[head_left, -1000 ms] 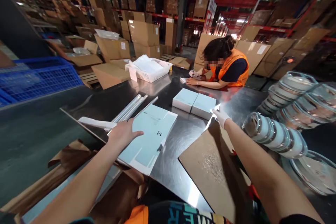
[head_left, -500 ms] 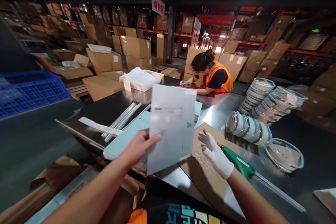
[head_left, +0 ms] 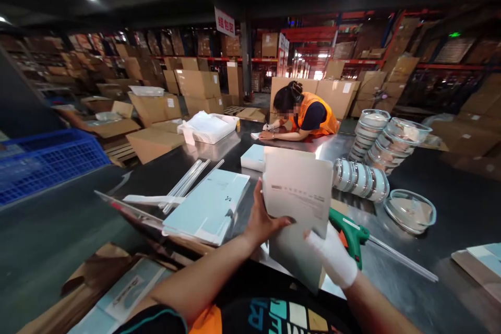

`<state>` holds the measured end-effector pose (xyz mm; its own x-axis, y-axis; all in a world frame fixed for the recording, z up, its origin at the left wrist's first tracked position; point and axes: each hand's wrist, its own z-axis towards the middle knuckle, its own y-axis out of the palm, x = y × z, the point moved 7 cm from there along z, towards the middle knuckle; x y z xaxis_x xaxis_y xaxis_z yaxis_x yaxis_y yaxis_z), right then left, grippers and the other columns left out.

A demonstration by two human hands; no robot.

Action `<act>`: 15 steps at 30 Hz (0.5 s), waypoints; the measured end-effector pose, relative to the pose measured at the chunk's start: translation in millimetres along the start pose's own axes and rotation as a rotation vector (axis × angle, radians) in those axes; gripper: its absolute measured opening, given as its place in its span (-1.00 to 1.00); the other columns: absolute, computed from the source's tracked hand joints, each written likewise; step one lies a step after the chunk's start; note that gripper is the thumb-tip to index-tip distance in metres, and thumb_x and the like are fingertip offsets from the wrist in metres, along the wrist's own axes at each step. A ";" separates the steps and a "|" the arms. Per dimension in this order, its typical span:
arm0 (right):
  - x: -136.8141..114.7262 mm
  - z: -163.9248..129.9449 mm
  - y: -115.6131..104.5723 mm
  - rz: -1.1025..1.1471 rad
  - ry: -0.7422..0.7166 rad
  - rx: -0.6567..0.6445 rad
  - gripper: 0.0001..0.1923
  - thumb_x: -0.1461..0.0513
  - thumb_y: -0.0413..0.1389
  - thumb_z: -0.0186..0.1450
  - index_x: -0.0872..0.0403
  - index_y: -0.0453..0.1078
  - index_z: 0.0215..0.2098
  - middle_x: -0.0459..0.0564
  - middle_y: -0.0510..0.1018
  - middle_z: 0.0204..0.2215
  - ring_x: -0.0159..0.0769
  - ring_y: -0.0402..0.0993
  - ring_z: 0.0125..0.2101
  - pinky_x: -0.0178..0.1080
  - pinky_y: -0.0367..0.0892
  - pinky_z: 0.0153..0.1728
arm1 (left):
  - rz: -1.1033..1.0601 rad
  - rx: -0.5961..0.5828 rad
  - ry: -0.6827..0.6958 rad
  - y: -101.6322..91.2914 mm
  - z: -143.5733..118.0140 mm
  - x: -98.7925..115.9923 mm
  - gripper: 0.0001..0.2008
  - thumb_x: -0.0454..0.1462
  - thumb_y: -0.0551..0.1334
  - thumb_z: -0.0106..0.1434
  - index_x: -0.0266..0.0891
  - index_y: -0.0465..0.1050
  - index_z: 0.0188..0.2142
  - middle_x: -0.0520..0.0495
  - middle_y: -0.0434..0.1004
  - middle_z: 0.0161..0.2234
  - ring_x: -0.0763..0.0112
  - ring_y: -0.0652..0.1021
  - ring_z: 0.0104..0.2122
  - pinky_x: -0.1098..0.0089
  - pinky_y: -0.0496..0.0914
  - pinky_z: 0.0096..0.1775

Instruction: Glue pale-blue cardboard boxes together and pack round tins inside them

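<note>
A pale printed card panel (head_left: 295, 182) stands upright in front of me. My bare left hand (head_left: 268, 219) grips its left edge, thumb across the printed face and fingers mostly behind. My right hand (head_left: 334, 258), in a white glove with bare fingertips, is closed on the lower right edge, its fingers partly hidden by the panel. Just beyond the glove lies a green glue gun (head_left: 355, 245) with a long clear glue stick in its back. To the left a stack of light blue printed card (head_left: 211, 201) lies flat on the metal table (head_left: 376, 250).
Glass containers (head_left: 362, 180) are stacked at the right. Clear sticks (head_left: 186, 182) lie at the left, with a light blue box (head_left: 253, 157) mid-table. Across it a co-worker in an orange vest (head_left: 319, 112) leans near a white basket (head_left: 213, 130). A blue crate (head_left: 50, 162) stands far left.
The panel has moved right with my left hand and now covers part of the cardboard. My right hand, previously apart and spread, has closed on the panel's edge. The view has shifted slightly.
</note>
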<state>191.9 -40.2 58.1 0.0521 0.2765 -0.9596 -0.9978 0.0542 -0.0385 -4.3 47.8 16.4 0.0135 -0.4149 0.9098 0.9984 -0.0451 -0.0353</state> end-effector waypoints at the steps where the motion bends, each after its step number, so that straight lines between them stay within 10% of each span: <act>1: -5.0 3.7 -8.5 0.000 -0.005 0.085 -0.19 -0.25 0.38 0.22 -0.08 0.48 0.30 0.14 0.73 0.05 0.10 0.69 0.05 0.08 0.61 0.11 | 0.031 -0.029 -0.010 3.7 -1.9 -5.1 0.69 0.21 0.68 -0.27 -0.17 -0.33 0.60 -0.44 0.45 0.29 -0.38 0.44 0.35 -0.26 0.35 0.33; 5: -23.7 20.6 -22.5 -0.065 -0.061 0.182 -0.19 -0.18 0.42 0.19 0.00 0.46 0.27 0.13 0.71 0.09 0.02 0.64 0.10 0.03 0.54 0.20 | 0.059 -0.115 0.186 0.6 -2.8 15.6 0.59 0.26 0.63 -0.18 -0.15 -0.24 0.60 -0.44 0.37 0.32 -0.36 0.44 0.34 -0.24 0.39 0.29; 8: -30.4 23.7 -10.2 -0.080 -0.065 0.096 -0.21 -0.18 0.45 0.15 0.00 0.50 0.21 0.13 0.67 0.18 0.05 0.60 0.16 0.01 0.51 0.22 | 0.061 -0.078 0.381 -11.2 -0.8 55.6 -0.06 0.24 0.52 0.09 -0.20 0.43 0.30 -0.34 0.48 0.19 -0.19 0.50 0.25 -0.05 0.48 0.21; 11: -32.9 22.4 1.5 0.026 -0.034 0.099 -0.24 -0.27 0.39 0.16 0.03 0.55 0.11 0.17 0.71 0.08 0.08 0.65 0.07 0.04 0.56 0.13 | 0.100 -0.066 0.469 -12.9 -6.5 83.2 -0.58 0.11 0.41 0.33 -0.20 0.64 -0.17 -0.19 0.57 -0.11 0.06 0.59 -0.01 0.15 0.54 0.03; 15: -36.3 20.2 2.9 -0.056 -0.052 0.298 -0.47 -0.18 0.30 0.26 0.06 0.55 -0.08 0.11 0.72 -0.17 0.04 0.66 -0.10 0.05 0.57 0.03 | -0.003 0.031 0.547 -20.3 -27.9 86.0 -0.44 0.05 0.40 0.37 -0.12 0.45 0.24 -0.23 0.54 0.10 0.10 0.62 0.03 0.18 0.56 0.01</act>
<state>188.0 -30.7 98.4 0.1163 0.3130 -0.9426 -0.9377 0.3475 -0.0003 -24.9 -12.2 83.8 -0.0122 -0.8270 0.5620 0.9996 -0.0237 -0.0131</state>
